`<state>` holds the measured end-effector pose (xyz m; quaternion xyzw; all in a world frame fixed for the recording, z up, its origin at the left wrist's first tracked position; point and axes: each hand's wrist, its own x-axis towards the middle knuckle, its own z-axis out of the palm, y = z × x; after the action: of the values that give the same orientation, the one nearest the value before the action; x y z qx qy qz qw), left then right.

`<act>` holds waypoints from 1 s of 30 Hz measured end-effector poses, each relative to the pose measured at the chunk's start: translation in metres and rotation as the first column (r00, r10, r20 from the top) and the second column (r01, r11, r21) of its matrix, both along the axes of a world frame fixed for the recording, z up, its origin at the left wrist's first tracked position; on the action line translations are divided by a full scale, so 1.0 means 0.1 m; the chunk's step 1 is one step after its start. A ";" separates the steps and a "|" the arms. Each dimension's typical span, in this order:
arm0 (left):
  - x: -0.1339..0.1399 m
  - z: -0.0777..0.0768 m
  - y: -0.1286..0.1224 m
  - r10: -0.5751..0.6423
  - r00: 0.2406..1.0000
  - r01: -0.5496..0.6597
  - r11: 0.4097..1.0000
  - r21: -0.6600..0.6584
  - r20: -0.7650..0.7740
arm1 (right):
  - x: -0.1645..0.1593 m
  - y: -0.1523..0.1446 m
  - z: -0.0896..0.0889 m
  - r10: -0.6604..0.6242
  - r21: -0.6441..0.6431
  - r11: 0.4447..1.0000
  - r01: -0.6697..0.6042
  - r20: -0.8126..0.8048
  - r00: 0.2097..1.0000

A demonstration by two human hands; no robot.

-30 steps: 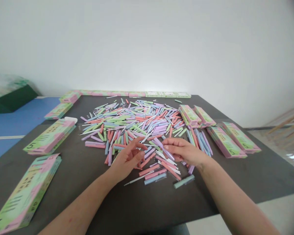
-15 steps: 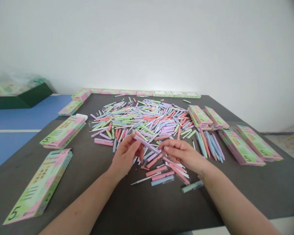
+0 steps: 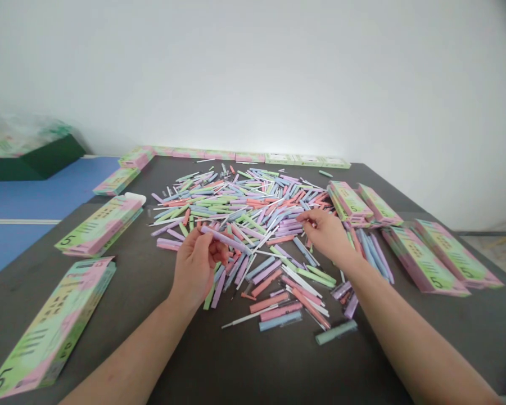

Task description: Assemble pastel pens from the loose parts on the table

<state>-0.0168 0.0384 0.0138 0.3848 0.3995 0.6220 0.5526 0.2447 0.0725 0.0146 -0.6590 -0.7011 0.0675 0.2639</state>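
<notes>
My left hand is closed round a light purple pen barrel, pinched near its far left end. The barrel slants down to the right, in front of a wide heap of pen parts in purple, blue, green and coral. Over the right side of the heap, my right hand has its thumb and fingers drawn together. Whether anything sits between those fingertips is too small to make out. White refills and a loose green cap lie nearer to me, below the hands.
Printed pen boxes stand on the left, on the right and in a row along the back edge. Several assembled-looking pens lie by the right boxes. A green bin rests on a blue table.
My hands have parted. The left moved left with the purple barrel, and the right let go of its end and reached farther right and forward over the heap.
</notes>
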 end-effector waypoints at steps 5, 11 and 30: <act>0.00 -0.02 0.02 -0.001 1.000 0.002 1.000 -0.010 0.023 | -0.01 0.14 -0.22 0.125 -0.080 0.990 -0.117 0.116 0.985; 0.00 -0.01 -0.01 0.015 1.000 -0.014 1.000 -0.023 0.013 | 0.01 0.16 -0.33 0.210 -0.131 0.973 -0.190 0.162 0.964; -0.01 0.02 -0.02 0.020 0.999 -0.018 0.999 -0.042 0.048 | 0.17 0.08 -0.30 0.004 -0.083 0.997 -0.008 -0.049 0.999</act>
<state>-0.0178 0.0367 0.0157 0.3545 0.4026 0.6277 0.5641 0.2618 0.0808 -0.0159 -0.6655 -0.6930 0.1134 0.2532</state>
